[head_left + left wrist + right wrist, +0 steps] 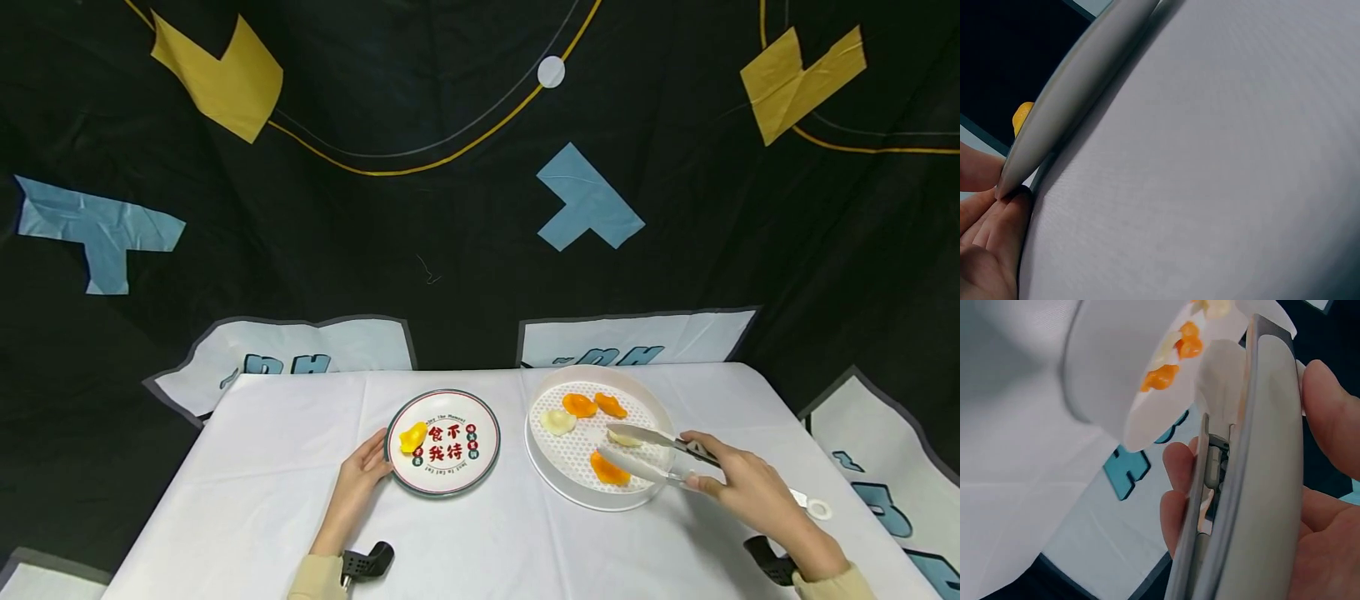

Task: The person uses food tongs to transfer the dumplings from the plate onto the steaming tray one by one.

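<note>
Your right hand (738,483) is curling its fingers round the handles of a pair of tongs (660,454), low in the right of the head view. The tong arms are standing apart, their tips reaching over the round white perforated tray (542,467) just right of centre. One tip is lying by an orange piece (609,469) at the tray's near side, the other by a pale piece (624,437); whether either tip is touching the food is hard to tell from here. Toward the tray's far edge two more orange pieces (594,405) and another pale one (558,421) are lying. In the right wrist view your fingers (1175,487) and thumb are wrapping the tongs (1254,487).

Your left hand (360,475) is resting, fingers fairly straight, against the left rim of the printed plate (480,467), just left of centre. A yellow piece (412,437) is lying on the plate's left part. The left wrist view shows the fingertips (1004,212) touching the plate's edge (1066,106). Both dishes are sitting on a white tablecloth (247,500).
</note>
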Demonstrator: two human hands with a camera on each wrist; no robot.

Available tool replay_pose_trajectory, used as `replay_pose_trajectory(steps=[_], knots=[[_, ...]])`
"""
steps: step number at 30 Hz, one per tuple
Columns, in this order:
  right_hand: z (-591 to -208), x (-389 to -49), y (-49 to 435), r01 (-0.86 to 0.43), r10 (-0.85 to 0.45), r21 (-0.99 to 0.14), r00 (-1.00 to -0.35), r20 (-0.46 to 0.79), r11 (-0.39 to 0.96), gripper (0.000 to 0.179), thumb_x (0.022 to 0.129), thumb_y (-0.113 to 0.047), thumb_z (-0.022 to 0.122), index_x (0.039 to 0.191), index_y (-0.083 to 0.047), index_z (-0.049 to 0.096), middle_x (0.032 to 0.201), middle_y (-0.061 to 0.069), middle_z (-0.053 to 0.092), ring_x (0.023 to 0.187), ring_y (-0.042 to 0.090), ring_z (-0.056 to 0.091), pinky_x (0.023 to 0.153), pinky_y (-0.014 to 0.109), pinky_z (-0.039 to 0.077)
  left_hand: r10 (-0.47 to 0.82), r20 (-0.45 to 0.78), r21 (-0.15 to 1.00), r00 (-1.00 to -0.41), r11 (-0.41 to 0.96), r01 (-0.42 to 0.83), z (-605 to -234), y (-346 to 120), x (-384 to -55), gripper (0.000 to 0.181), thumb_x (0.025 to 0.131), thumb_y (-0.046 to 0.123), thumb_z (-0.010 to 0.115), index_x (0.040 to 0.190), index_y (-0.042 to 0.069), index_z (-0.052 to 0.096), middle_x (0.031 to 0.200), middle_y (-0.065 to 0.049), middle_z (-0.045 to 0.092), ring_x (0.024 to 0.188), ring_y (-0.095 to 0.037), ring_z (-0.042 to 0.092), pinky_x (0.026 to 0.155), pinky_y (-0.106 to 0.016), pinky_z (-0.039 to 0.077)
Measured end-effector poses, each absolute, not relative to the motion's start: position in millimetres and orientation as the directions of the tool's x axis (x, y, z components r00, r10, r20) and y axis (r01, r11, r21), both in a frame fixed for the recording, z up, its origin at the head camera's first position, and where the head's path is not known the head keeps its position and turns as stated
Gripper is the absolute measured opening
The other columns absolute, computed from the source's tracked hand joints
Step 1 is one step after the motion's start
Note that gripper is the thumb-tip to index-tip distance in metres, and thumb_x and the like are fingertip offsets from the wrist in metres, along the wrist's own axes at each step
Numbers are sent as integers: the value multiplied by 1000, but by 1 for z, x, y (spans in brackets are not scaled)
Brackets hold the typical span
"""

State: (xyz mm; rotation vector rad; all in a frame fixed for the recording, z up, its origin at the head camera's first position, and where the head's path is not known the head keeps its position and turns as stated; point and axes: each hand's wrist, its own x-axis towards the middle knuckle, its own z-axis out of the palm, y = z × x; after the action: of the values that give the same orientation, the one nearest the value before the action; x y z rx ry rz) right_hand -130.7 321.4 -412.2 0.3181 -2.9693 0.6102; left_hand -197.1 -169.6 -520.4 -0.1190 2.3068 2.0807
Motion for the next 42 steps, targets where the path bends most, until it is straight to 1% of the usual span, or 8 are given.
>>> replay_pose_trajectory(steps=[2,10,22,27,31,36,39,42], knots=[[-411,-133,317,-224,-184,-384,-973,139,896,54,81,-19,74,128,0,55,122,26,59,105,46,58,76,62,50,-35,-76,992,-997,101,-79,-521,-170,-197,58,88,-6,52,143,-9,33,145,-28,36,133,-34,38,98,-17,40],[-404,-143,294,-294,-226,-403,-952,207,867,53,81,-20,75,128,-2,56,124,23,59,106,43,58,81,61,49,-46,-79,990,-996,112,-84,-521,-169,-197,58,88,-4,53,143,-8,34,144,-28,36,132,-34,38,103,-28,38],[-403,-163,247,-400,-316,-430,-914,256,809,53,81,-19,75,128,-4,57,124,12,61,111,36,58,88,57,48,-39,-53,994,-998,94,-56,-523,-170,-198,57,88,-7,52,142,-10,34,143,-30,37,132,-36,39,99,-21,41],[-407,-170,224,-434,-344,-453,-899,270,779,54,80,-20,76,129,-5,57,126,11,61,111,34,57,90,55,47,-44,-69,993,-997,96,-73,-523,-170,-198,58,88,-6,53,142,-9,35,144,-29,37,132,-34,39,98,-18,41],[-412,-174,205,-460,-370,-448,-887,277,767,56,78,-19,77,129,-6,57,125,11,61,111,34,58,89,55,48,-41,-67,993,-997,95,-70,-523,-170,-198,58,88,-6,52,142,-9,34,144,-29,37,132,-34,39,99,-19,41],[-421,-178,178,-474,-403,-457,-881,249,753,58,77,-20,78,129,-8,56,122,10,63,105,28,61,85,50,51,-45,-63,994,-997,89,-67,-524,-170,-199,58,88,-6,52,142,-9,34,144,-29,37,132,-34,38,99,-20,40],[-427,-179,163,-471,-418,-483,-881,221,738,58,78,-19,77,130,-6,55,121,11,63,105,26,61,87,48,51,-43,-63,994,-997,90,-67,-524,-170,-198,58,87,-7,52,142,-10,34,144,-29,36,132,-35,38,100,-20,40],[-432,-182,150,-470,-434,-499,-879,195,728,57,80,-20,76,130,-4,54,120,13,63,105,26,60,88,47,51,-41,-65,994,-997,84,-69,-524,-170,-198,58,88,-6,52,142,-9,34,144,-29,37,132,-34,38,98,-17,41]])
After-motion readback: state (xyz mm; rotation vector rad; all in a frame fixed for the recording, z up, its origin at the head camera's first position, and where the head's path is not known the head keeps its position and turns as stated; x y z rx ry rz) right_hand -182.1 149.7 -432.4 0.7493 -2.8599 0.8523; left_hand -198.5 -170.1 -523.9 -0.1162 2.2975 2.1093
